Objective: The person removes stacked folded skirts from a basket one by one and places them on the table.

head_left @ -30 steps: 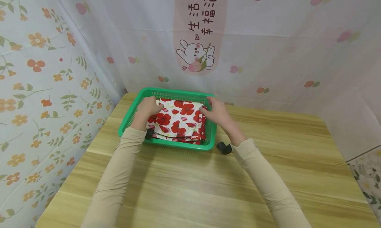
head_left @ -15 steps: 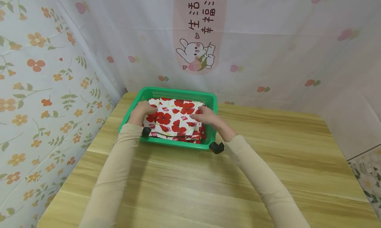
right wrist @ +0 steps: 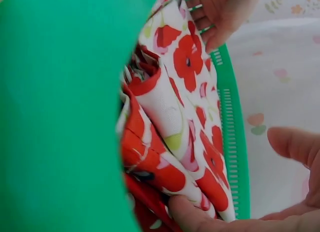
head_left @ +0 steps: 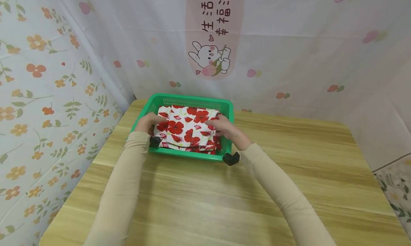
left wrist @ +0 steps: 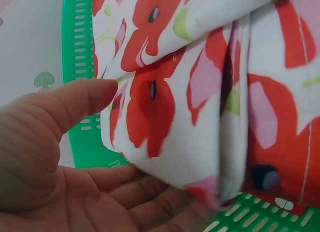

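A folded cloth with red poppies on white lies on a stack of similar folds, in a green basket. At the cloth's left end is my left hand. In the left wrist view, its thumb reaches the cloth's face and its fingers extend along and partly behind the lower edge. My right hand is at the right end. The right wrist view shows one finger against the lower folds, with the thumb held apart from the cloth.
The basket stands on a wooden table near its back edge. Behind hangs a white printed curtain, and a flowered curtain hangs at the left. A black wrist mount overlaps the basket's front right corner.
My left hand has moved left and a little down to the cloth's end. My right hand has come left and down, from the basket's right rim onto the stack's right side.
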The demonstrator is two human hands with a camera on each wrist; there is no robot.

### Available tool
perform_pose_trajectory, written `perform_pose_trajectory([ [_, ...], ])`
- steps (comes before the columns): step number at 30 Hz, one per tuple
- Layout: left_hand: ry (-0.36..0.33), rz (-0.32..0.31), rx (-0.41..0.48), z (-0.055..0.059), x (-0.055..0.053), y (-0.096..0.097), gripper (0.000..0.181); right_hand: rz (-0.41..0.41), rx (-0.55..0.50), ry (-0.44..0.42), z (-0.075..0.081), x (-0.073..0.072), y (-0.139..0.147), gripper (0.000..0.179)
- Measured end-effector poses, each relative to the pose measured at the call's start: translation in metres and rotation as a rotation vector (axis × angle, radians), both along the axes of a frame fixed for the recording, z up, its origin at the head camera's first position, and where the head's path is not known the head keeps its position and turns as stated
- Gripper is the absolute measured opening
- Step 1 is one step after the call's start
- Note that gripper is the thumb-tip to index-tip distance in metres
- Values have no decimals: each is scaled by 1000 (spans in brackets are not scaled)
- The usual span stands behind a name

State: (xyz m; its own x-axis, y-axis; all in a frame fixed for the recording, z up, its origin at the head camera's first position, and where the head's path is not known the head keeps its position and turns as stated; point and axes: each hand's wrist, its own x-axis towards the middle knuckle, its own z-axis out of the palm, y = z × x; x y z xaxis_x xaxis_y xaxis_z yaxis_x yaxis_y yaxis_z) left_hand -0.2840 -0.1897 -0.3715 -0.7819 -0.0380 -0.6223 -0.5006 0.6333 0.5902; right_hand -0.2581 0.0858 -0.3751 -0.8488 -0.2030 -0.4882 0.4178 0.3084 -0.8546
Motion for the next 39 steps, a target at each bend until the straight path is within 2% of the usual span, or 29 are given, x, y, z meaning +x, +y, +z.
perform_pose_trajectory([
  [6,14,49,-25,-5,-3,-3,59,-71,13,-21,-2,-1,-2,76],
  [9,28,61,-42,-9,-8,-3,62,-73,47,-25,-3,-2,-3,58],
  [11,41,47,-73,-9,-9,-2,63,-68,68,-33,-3,-4,-4,45],
  [12,47,30,-94,-10,-10,-2,63,-60,78,-40,-3,-5,-4,42],
  [14,33,38,-116,-12,-13,-1,62,-39,98,-56,-3,-5,-5,38],
  [16,19,20,-132,-19,-18,-5,64,-20,113,-71,-2,-5,-6,40],
  [18,9,0,-130,-32,-26,-10,70,-3,132,-75,-2,-5,-7,40],
  [19,14,-8,-114,-44,-36,-18,74,0,141,-74,-2,-4,-7,39],
  [22,21,-38,-103,-54,-42,-22,81,2,164,-67,-2,-4,-8,33],
  [25,15,-29,-96,-47,-36,-16,76,5,170,-52,-3,-3,-8,20],
  [26,1,-16,-95,-35,-27,-8,72,7,166,-47,-4,-3,-8,15],
  [27,-5,-16,-87,-31,-24,-6,70,9,157,-39,-4,-4,-8,12],
  [31,-30,12,-28,-17,-14,-1,68,-9,85,-9,-3,-6,-6,29],
  [32,-27,14,-30,-14,-12,0,68,-16,65,-1,-2,-6,-5,28],
  [36,30,18,-65,-8,-9,0,68,-24,21,29,6,-7,-4,10],
  [39,69,24,-136,-8,-10,1,66,-4,34,42,10,-6,-6,11],
])
